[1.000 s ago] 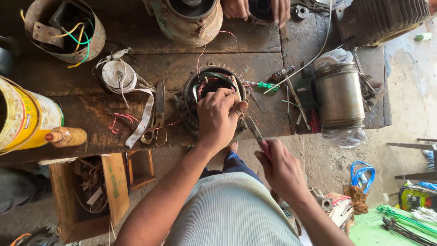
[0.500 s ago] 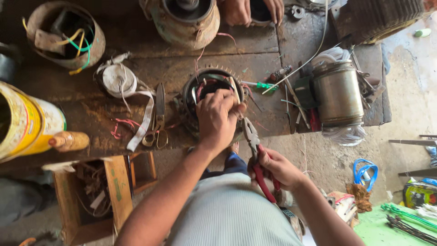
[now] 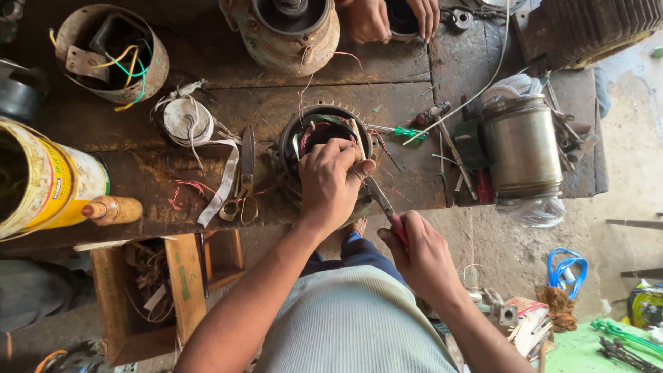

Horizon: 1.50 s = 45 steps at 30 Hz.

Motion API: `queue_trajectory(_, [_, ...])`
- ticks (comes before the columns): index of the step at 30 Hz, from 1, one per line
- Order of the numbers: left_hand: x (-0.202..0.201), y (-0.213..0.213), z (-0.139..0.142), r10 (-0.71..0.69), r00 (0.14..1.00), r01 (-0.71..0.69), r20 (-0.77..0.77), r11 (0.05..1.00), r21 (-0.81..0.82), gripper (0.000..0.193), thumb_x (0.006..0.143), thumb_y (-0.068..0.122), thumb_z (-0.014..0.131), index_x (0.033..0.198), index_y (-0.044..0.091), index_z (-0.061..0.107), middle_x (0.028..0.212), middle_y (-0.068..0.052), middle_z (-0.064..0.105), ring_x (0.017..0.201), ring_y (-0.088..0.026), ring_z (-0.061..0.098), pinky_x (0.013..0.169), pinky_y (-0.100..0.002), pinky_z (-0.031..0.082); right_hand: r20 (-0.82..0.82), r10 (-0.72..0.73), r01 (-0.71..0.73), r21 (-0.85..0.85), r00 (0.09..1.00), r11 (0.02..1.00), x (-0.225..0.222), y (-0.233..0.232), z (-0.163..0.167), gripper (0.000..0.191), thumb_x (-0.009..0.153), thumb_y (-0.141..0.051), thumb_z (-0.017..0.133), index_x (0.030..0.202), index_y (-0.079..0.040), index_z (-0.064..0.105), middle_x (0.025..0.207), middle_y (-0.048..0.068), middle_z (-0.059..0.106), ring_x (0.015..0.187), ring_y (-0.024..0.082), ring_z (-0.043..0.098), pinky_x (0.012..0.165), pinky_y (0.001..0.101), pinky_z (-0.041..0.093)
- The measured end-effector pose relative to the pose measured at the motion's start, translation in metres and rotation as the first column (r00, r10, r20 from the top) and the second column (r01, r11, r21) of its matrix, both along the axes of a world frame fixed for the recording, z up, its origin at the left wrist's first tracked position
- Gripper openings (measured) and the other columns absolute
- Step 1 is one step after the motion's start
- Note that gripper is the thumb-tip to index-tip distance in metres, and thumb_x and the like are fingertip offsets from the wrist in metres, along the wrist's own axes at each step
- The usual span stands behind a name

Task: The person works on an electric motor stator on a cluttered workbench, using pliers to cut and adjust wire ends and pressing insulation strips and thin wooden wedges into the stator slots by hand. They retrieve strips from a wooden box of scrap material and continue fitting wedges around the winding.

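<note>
Item: motor stator (image 3: 324, 148), round dark housing with a toothed rim, red and pale winding leads showing inside the bore; sits at the near edge of the stained wooden workbench (image 3: 207, 103), centre of view. Left hand (image 3: 331, 183) lies over the stator's 5 o'clock side, fingers curled shut on the leads and a pale sleeve at the rim. Right hand (image 3: 421, 252), at 5 o'clock from the stator and off the bench, is wrapped closed around the red handles of the pliers (image 3: 381, 204), whose nose points up toward 11 o'clock and meets the left fingertips; whether the nose is biting a wire cannot be told. Handling note: the work looks best done with the left hand steadying the lead close to the nose, the pull kept short and in line with the wire, so the enamel and neighbouring coils are not scraped. Surroundings: scissors (image 3: 243, 183) and a roll of white tape (image 3: 186, 121) at 9 o'clock; green-handled screwdriver (image 3: 400, 131) at 3 o'clock; a cylindrical metal motor body (image 3: 521, 148) farther right; yellow can (image 3: 48, 183) far left. Another person's hands (image 3: 390, 17) rest at 12 o'clock.
</note>
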<state>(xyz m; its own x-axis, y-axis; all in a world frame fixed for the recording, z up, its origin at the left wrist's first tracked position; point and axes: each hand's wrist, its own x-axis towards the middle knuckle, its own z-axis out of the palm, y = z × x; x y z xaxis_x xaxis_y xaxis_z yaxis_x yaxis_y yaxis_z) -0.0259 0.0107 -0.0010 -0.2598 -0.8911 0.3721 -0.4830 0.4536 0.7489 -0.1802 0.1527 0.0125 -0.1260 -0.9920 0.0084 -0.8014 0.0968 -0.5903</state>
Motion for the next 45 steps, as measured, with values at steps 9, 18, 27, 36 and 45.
queue_trajectory(9, [0.0, -0.007, 0.001, -0.034, 0.988, 0.04, -0.149, 0.999, 0.035, 0.022, 0.097, 0.03, 0.072, 0.091, 0.008, 0.069, 0.106, -0.002, 0.07, 0.098, -0.027, 0.065, 0.087, -0.043, 0.048, 0.88, -0.406, -0.517, 0.474, 0.247, 0.713, -0.062, 0.013, -0.027, 0.042, 0.082, -0.047, 0.068, 0.099, -0.01, 0.059, 0.074, 0.009, 0.071, 0.067, 0.02, 0.074, 0.062, 0.035, 0.062])
queue_trajectory(18, [0.0, 0.025, 0.011, 0.128, 0.989, -0.111, 0.07, 0.971, -0.213, 0.031, 0.108, 0.036, 0.055, 0.115, 0.007, 0.062, 0.119, -0.009, 0.063, 0.112, -0.029, 0.059, 0.106, -0.048, 0.038, -0.302, -0.002, 0.071, 0.219, 0.953, 0.973, -0.128, -0.01, -0.054, 0.036, 0.092, -0.034, 0.072, 0.084, -0.003, 0.056, 0.082, 0.016, 0.062, 0.08, 0.039, 0.064, 0.069, 0.0501, 0.049])
queue_trajectory(27, [-0.013, -0.004, -0.02, 0.235, 0.972, -0.201, 0.02, 0.868, -0.453, 0.015, 0.1, 0.025, 0.057, 0.097, 0.013, 0.066, 0.092, -0.001, 0.069, 0.085, -0.021, 0.064, 0.104, -0.044, 0.042, -0.335, -0.027, 0.038, 0.027, 0.942, 0.999, -0.159, -0.069, -0.126, 0.026, 0.081, -0.019, 0.073, 0.094, -0.003, 0.058, 0.101, 0.019, 0.061, 0.097, 0.041, 0.058, 0.083, 0.0514, 0.049])
queue_trajectory(36, [0.044, -0.033, -0.025, -0.007, 0.999, 0.023, 0.041, 0.915, -0.403, 0.014, 0.101, 0.019, 0.059, 0.093, 0.009, 0.064, 0.095, -0.004, 0.066, 0.093, -0.028, 0.065, 0.104, -0.048, 0.049, -0.438, 0.196, -0.233, -0.033, 0.877, 0.972, -0.179, -0.1, -0.135, 0.031, 0.089, -0.029, 0.072, 0.104, -0.005, 0.059, 0.116, 0.017, 0.06, 0.105, 0.039, 0.058, 0.085, 0.0506, 0.046])
queue_trajectory(45, [0.03, 0.026, 0.004, 0.123, 0.981, -0.074, 0.151, 0.953, -0.294, 0.011, 0.098, 0.013, 0.069, 0.108, 0.008, 0.066, 0.116, -0.006, 0.067, 0.117, -0.029, 0.064, 0.106, -0.044, 0.05, -0.125, 0.418, -0.436, -0.213, 0.9, 0.874, -0.155, -0.132, -0.013, 0.013, 0.091, -0.015, 0.069, 0.1, -0.006, 0.069, 0.102, 0.012, 0.068, 0.097, 0.036, 0.065, 0.085, 0.0458, 0.054])
